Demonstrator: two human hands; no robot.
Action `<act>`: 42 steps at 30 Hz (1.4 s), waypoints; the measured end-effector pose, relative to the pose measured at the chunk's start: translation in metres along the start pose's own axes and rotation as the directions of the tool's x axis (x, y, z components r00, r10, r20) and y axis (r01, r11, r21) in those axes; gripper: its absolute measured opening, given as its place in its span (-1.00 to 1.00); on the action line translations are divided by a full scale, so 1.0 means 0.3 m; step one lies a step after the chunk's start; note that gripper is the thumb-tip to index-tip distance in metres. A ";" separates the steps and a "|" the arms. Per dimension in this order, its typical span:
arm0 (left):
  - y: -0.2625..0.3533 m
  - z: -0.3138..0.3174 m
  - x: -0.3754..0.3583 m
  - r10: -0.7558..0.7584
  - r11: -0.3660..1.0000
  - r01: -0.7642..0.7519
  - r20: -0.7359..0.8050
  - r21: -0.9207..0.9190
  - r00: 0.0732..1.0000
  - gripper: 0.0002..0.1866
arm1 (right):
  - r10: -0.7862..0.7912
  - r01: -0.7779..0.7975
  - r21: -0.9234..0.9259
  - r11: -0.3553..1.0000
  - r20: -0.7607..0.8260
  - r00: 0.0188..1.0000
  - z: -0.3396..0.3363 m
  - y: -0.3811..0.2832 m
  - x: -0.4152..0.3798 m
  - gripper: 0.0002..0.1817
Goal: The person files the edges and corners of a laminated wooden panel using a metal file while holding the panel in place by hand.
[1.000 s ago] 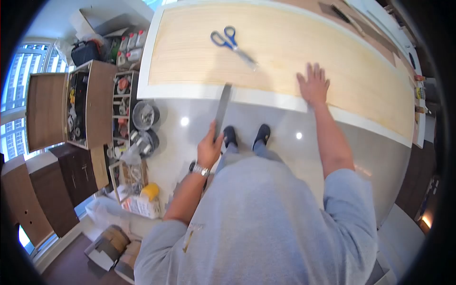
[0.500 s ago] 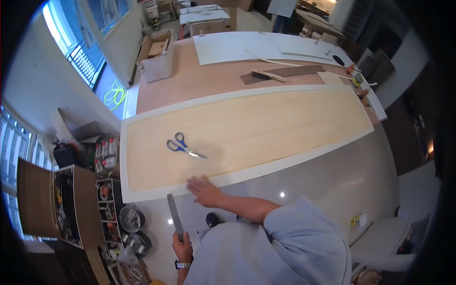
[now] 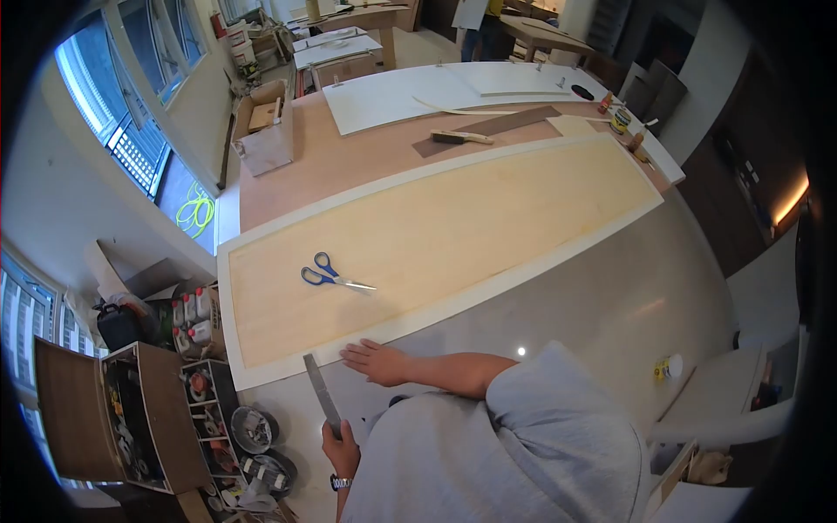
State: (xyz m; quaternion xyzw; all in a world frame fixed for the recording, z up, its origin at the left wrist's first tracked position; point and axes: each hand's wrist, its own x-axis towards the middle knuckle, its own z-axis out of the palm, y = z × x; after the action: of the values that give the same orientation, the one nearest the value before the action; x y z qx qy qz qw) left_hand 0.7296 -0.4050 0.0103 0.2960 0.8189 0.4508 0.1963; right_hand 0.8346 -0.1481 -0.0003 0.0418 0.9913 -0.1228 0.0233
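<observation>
My left hand (image 3: 342, 446), with a metal watch at the wrist, grips a long flat grey metal bar like a file (image 3: 323, 390). The bar's far end meets the near white edge of a large panel (image 3: 436, 227) with a pale wood-coloured centre. To the right of the bar, my right hand (image 3: 377, 363) lies flat on that white border, palm down, fingers spread. Blue-handled scissors (image 3: 336, 277) rest partly open on the panel, beyond both hands.
Behind the panel are a brush (image 3: 462, 138), a brown strip (image 3: 523, 125), white boards (image 3: 392, 100) and bottles (image 3: 620, 120). An open box (image 3: 266, 152) stands back left. Tool cabinets (image 3: 166, 410) and buckets (image 3: 254, 429) sit lower left. Another person (image 3: 479, 39) stands far back.
The camera view has shifted, so the far boards and panel appear farther left. My right hand lies flatter on the border. My left hand still holds the bar against the edge.
</observation>
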 end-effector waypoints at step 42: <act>0.181 0.476 0.138 0.115 0.920 -0.203 0.262 0.336 0.958 -0.45 | 0.948 -0.961 0.084 0.265 0.161 0.275 -0.180 0.774 -0.456 0.14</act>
State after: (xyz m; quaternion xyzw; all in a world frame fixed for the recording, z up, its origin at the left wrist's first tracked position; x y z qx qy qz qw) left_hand 0.7994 -0.2660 -0.0193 0.4445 0.8311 0.2694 0.1978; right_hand 0.9895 0.0790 0.0038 0.6257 0.7512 -0.1670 0.1277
